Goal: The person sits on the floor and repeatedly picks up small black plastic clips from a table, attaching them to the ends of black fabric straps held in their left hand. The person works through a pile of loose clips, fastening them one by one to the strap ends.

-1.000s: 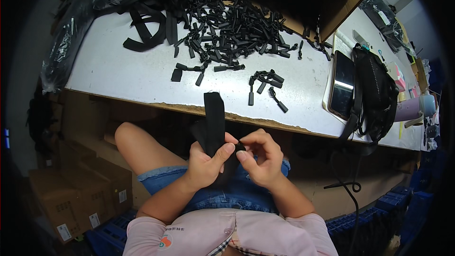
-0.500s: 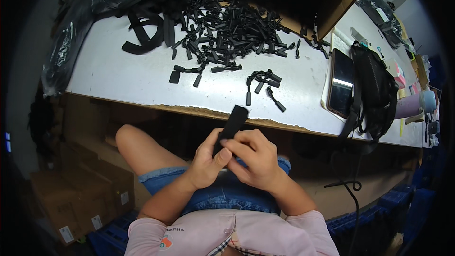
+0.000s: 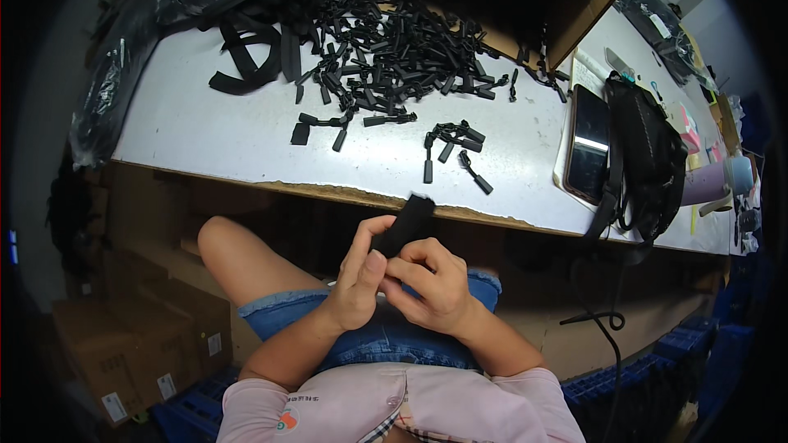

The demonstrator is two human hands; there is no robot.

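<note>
Over my lap, just short of the table edge, a black fabric strip (image 3: 411, 221) slants up and to the right. My left hand (image 3: 356, 285) is closed on it, thumb and fingers pinching its lower part. My right hand (image 3: 435, 287) is closed at its lower end, fingertips meeting the left thumb; anything small between these fingertips is hidden. On the table ahead lie several loose black zipper pulls (image 3: 454, 139) and one single pull (image 3: 475, 173). Behind them spreads a large heap of the same pulls (image 3: 402, 53).
A cardboard box (image 3: 603, 8) stands open behind the heap. To the left lie coiled black tape (image 3: 246, 78) and a plastic-wrapped bundle (image 3: 115, 90). A small black square (image 3: 300, 134) sits near the front. On the right are a phone (image 3: 588, 143), a black bag (image 3: 644, 148) and a purple cup (image 3: 707, 184).
Both hands have shifted slightly, and the strip has turned and dropped a little toward me. The left fingers have straightened; the right fingers have moved down along the strip.
</note>
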